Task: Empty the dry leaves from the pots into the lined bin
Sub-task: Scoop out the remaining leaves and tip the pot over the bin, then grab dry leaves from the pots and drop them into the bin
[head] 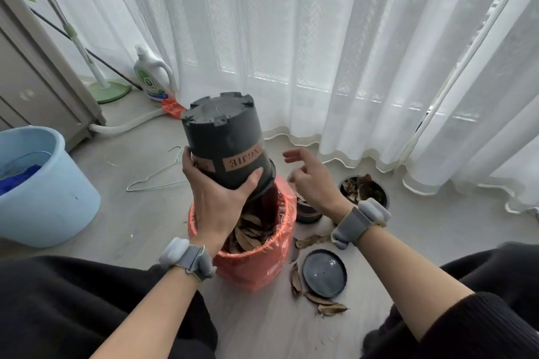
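Observation:
My left hand [217,197] grips a black plastic pot [226,140] near its rim and holds it upside down, mouth over the bin. The bin [256,265] has an orange-red liner and holds brown dry leaves [250,234]. My right hand [313,181] hovers just right of the pot with relaxed, spread fingers and holds nothing. Behind it stands a second black pot [364,191] full of dry leaves. A third dark pot [307,211] sits partly hidden under my right wrist.
A dark round saucer [324,272] lies right of the bin among scattered leaves [326,304]. A light blue bucket [49,192] stands at the left, a wire hanger [157,176] lies on the floor, and a detergent bottle [153,76] stands by the white curtain [320,38].

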Motion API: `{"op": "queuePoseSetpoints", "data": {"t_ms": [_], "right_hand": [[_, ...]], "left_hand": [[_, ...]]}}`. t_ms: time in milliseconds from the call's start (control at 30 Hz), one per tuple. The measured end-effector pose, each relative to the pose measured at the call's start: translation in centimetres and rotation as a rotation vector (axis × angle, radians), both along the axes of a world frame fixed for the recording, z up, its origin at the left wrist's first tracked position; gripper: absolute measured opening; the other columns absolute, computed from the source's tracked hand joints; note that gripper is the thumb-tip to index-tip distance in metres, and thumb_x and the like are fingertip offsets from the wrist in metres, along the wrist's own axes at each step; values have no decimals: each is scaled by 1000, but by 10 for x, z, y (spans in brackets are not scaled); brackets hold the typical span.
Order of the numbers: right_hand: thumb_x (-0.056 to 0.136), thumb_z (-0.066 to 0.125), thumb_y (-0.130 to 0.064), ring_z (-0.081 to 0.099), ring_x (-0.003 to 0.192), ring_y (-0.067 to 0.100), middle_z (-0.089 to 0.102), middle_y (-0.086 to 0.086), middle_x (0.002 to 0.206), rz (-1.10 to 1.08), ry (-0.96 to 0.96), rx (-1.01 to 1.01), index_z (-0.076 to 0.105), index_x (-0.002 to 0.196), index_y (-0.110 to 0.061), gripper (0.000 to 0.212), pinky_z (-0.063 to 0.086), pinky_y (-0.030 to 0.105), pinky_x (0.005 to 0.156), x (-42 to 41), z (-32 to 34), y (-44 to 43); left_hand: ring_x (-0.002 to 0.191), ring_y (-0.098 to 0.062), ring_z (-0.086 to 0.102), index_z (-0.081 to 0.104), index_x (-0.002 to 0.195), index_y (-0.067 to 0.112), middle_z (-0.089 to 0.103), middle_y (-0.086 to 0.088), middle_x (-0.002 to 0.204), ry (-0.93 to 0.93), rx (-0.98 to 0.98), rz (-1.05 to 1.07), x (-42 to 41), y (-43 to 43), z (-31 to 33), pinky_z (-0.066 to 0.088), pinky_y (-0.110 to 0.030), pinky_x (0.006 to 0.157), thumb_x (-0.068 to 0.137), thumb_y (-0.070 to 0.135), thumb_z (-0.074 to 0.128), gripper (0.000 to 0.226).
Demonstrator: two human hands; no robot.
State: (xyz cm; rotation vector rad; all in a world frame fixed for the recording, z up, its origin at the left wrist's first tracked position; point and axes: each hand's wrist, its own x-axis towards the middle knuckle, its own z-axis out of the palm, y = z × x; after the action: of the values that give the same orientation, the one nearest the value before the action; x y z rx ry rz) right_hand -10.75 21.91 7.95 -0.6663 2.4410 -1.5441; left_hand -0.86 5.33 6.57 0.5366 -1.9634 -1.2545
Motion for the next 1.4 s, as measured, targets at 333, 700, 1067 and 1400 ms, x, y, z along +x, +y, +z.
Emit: {"op": "queuePoseSetpoints", "data": {"t_ms": [333, 700, 1067, 1400], "right_hand": [[89, 56, -9, 58, 90, 24, 66, 6, 101, -320, 382, 279, 63, 108, -12, 21, 44, 32, 76, 19, -20, 107], [97, 47, -33, 62, 48, 14, 65, 0, 62, -390, -396, 327, 57, 70, -14, 34, 46, 27, 54, 53, -107, 187], [94, 40, -19, 55, 49, 18, 74, 12, 73, -342, -742, 584, 62, 58, -8, 44, 42, 22, 50, 51, -184, 177], [93, 38, -16, 49, 51, 23, 70, 16, 71, -396, -857, 562, 61, 62, 0, 42, 37, 22, 43, 43, -210, 156]], "left_hand": [[98, 8, 62, 35, 136, 29, 59, 8, 122, -223, 459, -631, -13, 66, 8, 51, -12, 77, 75, 72, 63, 79], [102, -24, 57, 63, 114, 16, 63, -4, 111, -447, -401, -481, -29, 87, -59, 45, -41, 92, 94, 22, 55, 22], [107, -26, 56, 66, 109, 11, 63, -3, 113, -427, -730, -637, -6, 70, -104, 46, -40, 88, 86, 0, 59, 26], [105, -19, 58, 64, 113, 15, 63, 2, 119, -377, -681, -618, 2, 54, -105, 39, -25, 93, 86, -2, 61, 32]]}}
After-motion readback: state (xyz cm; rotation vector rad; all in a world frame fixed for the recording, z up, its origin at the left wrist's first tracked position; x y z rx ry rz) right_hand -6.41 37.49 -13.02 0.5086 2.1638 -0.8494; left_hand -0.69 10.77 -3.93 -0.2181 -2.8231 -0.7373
